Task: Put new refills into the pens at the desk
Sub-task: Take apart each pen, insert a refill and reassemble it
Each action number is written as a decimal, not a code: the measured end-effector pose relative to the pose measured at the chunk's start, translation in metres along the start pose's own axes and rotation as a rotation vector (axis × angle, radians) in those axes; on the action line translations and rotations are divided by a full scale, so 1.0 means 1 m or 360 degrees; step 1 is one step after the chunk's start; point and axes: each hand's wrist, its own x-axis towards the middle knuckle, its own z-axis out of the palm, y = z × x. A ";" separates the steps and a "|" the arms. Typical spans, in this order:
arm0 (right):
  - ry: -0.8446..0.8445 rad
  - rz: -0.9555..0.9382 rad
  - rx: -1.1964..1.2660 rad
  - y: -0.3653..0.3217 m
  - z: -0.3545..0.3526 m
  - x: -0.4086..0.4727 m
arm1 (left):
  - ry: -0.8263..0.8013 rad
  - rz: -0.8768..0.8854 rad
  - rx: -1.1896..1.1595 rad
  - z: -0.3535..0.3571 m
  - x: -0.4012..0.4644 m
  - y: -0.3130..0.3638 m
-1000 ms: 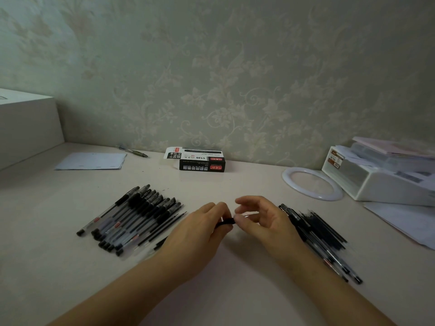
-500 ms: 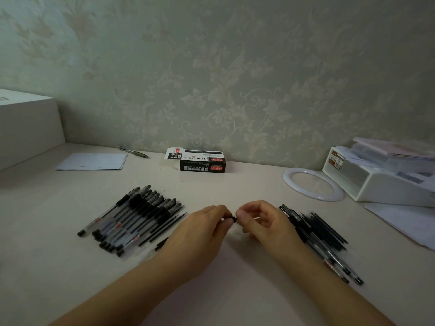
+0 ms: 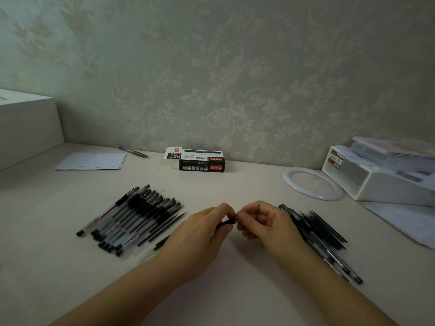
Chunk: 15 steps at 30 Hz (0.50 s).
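With both hands meeting over the middle of the desk (image 3: pixel 235 290), I hold one black pen (image 3: pixel 224 224) between them. My left hand (image 3: pixel 200 234) has its fingers curled round the barrel, thumb and forefinger pinching near the front end. My right hand (image 3: pixel 263 222) pinches the pen's tip end with curled fingertips, just touching the left hand's fingers. Most of the pen is hidden under my left hand; only a short dark stretch shows, and its back end pokes out left of my wrist. Can't tell if the tip piece is on or off.

Left of my hands, a row of pens (image 3: pixel 131 217) lies side by side on the desk, slanted, caps toward me. A couple of thin black refills (image 3: pixel 164 225) lie at the row's right edge. Right of my hands sits a second dark pile of pens and refills (image 3: pixel 317 234), blurred, close beside my right wrist.

Further back: black pen box (image 3: pixel 201 161) with its flap open near the wall, sheet of paper (image 3: pixel 91 161) to the left with a lone pen (image 3: pixel 133 152) behind it, white ring (image 3: pixel 312 183), white storage bin (image 3: pixel 381 182) at right, papers (image 3: pixel 404 222) in front of it, white box (image 3: pixel 26 125) at far left.
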 end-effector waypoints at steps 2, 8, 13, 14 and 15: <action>0.0094 -0.0016 0.0021 -0.001 0.000 0.001 | 0.0007 -0.0012 0.0001 0.000 0.001 -0.001; 0.0269 -0.0117 -0.0392 -0.002 -0.009 0.000 | 0.0034 -0.0053 0.0019 -0.002 0.000 -0.002; 0.0052 -0.0211 -0.0912 0.003 -0.003 -0.004 | 0.0044 -0.0103 0.0016 -0.001 0.001 -0.002; 0.0055 -0.0229 -0.0943 0.004 -0.002 -0.004 | 0.0046 -0.0103 0.0013 -0.001 0.001 -0.002; 0.0071 -0.0244 -0.0954 0.004 -0.002 -0.003 | 0.0047 -0.0101 0.0015 -0.001 0.001 -0.002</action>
